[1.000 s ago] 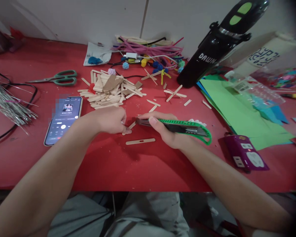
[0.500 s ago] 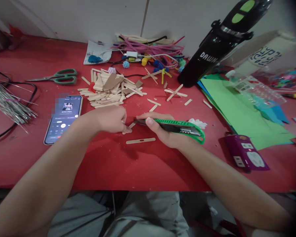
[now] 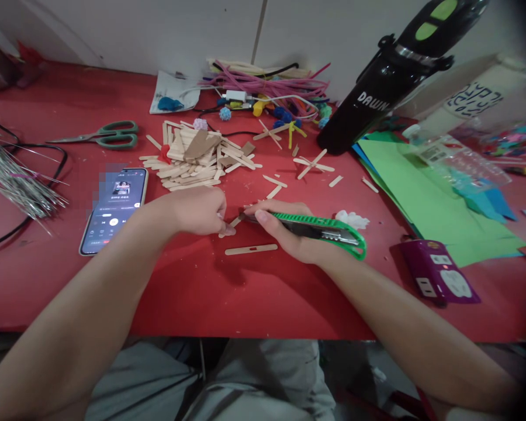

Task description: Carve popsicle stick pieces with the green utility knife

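Observation:
My left hand is closed, pinning a short wooden craft stick to the red table. My right hand grips a green utility knife, its blade tip resting on that stick right beside my left fingers. A second stick with a small slot lies flat just in front of both hands. A heap of wooden sticks sits behind my left hand.
A phone lies at the left, green scissors and silver wire strands beyond it. Pink cords and pompoms, a black bottle, green paper and a purple power strip are behind and at the right.
The knife and my right hand have slid a little toward my left hand along the stick. My left hand has stayed in place.

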{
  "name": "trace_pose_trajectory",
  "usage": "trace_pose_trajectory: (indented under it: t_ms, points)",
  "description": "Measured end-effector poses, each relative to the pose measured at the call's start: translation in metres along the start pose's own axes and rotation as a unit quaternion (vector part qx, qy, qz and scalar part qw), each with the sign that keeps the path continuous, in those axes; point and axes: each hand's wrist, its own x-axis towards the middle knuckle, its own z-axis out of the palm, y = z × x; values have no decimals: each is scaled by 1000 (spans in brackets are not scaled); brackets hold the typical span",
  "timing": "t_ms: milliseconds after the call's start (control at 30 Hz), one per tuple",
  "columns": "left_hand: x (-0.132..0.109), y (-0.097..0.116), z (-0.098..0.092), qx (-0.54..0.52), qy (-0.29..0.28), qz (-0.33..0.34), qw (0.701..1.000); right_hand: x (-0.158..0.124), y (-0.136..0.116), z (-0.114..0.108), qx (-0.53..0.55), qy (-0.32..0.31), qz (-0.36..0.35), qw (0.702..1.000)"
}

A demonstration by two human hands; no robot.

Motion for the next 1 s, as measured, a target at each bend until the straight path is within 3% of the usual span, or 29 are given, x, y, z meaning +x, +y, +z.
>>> trace_pose_trajectory:
  t_ms: [167, 333, 1000]
  points:
    - [1, -2, 2, 13, 8, 13, 1000, 0, 7, 6, -16, 26, -38, 999]
    - [0, -1, 1, 9, 4, -1, 1000, -1, 9, 6, 9, 14, -71, 997]
    - [-2, 1, 0, 4, 2, -1, 1000, 1, 5, -2, -10, -13, -34, 999]
